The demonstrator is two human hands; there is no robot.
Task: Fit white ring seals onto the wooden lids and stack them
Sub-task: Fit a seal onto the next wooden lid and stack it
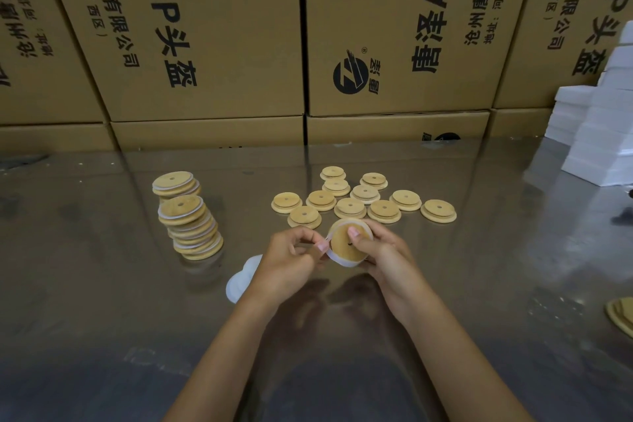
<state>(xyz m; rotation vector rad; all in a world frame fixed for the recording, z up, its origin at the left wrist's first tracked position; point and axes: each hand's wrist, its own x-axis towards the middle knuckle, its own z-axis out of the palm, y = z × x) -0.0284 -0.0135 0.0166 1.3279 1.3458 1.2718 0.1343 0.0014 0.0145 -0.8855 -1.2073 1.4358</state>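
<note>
Above the shiny table, my right hand (380, 252) grips a round wooden lid (344, 243) with a centre hole, thumb pressed on its face. A white ring seal (337, 258) runs around the lid's rim. My left hand (291, 262) pinches the seal at the lid's left edge. Several loose wooden lids (363, 200) lie flat just beyond my hands. To the left stand two leaning stacks of lids with white seals, a tall one (190, 228) and a shorter one (176, 183) behind it. A pile of white ring seals (241, 279) lies under my left wrist, partly hidden.
Large cardboard boxes (301, 44) form a wall along the table's far edge. Stacks of white flat boxes (603, 134) stand at the right. More wooden pieces (621, 315) show at the right edge. The table (102, 301) is reflective metal.
</note>
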